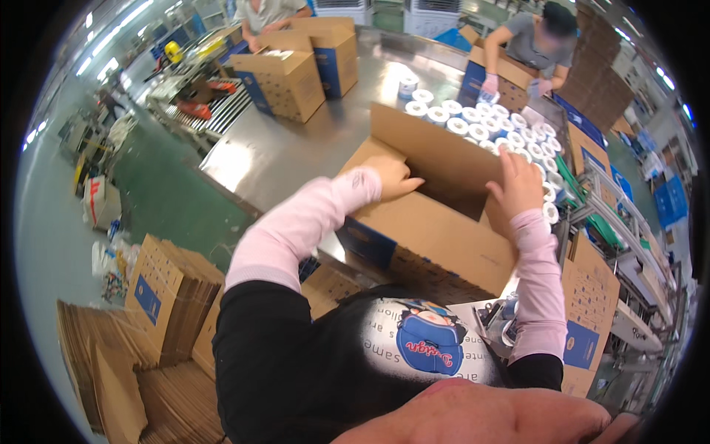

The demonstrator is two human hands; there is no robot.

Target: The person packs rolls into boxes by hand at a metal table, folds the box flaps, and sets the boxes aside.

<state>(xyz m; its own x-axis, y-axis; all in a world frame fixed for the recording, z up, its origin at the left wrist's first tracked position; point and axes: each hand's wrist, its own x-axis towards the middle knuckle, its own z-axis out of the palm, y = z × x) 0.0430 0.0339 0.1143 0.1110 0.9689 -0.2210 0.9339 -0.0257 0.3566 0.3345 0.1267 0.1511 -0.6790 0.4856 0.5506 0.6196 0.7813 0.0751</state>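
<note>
A brown cardboard box (447,240) with a dark blue printed panel stands in front of me at the table's near edge, top flaps unfolded. Its far flap (436,137) rises upright, and the near flap slants toward me. My left hand (392,177) lies at the left side of the opening, touching the flap there, thumb and fingers apart. On the opening's right side my right hand (520,181) rests against the edge with spread fingers. What lies deep inside the box is in shadow. Pink sleeves cover both my forearms.
Many white-topped rolls (479,132) crowd the metal table (244,159) behind the box. A co-worker (543,44) handles rolls at another box, far right. More open boxes (285,85) stand far left. Flattened cartons (159,296) are stacked lower left; a conveyor frame (614,222) runs right.
</note>
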